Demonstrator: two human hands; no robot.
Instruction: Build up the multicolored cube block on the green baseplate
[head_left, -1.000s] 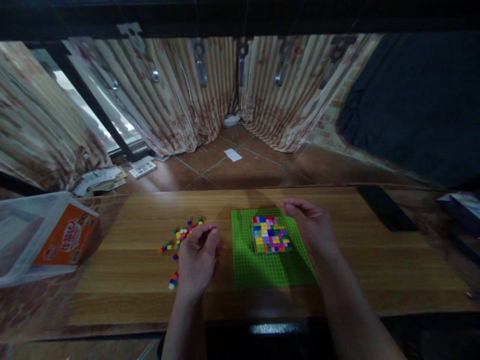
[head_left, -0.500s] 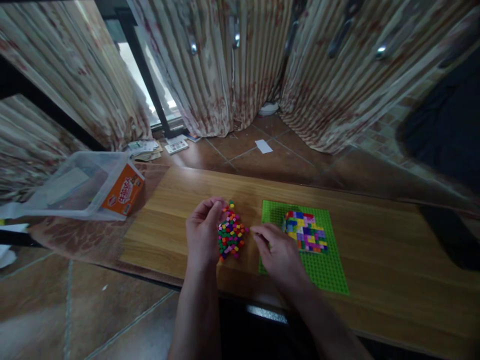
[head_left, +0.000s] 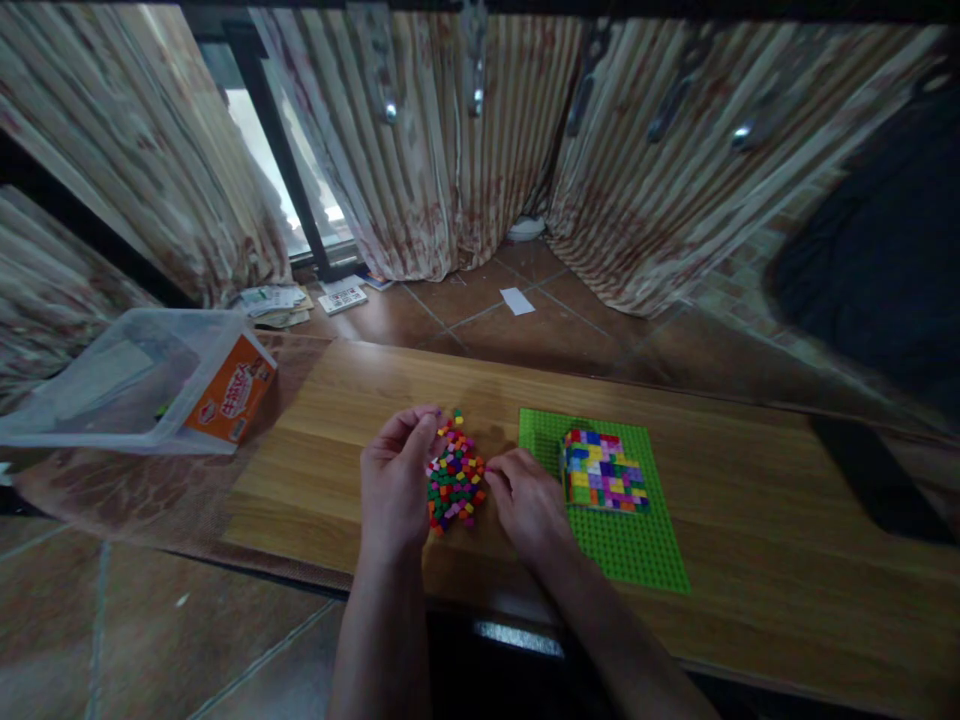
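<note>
A loose pile of tiny multicoloured toy bricks lies on the wooden table between my hands. My left hand is at the pile's left side, thumb and index finger pinched; a speck of purple shows at the fingertips, too small to name surely. From the right, my right hand reaches to the pile's edge, fingers closed in a pinch on a small pink brick. Behind that hand lies a green baseplate, bearing a block of joined bricks in many colours.
A clear plastic box with an orange label stands at the table's left end. On the right lies a dark flat object. Papers and a white card are on the tiled floor, before striped curtains.
My right hand has moved slightly left, closer to the pile and off the baseplate's edge. My left hand keeps its pinch beside the bricks. The whole view has shifted slightly.
</note>
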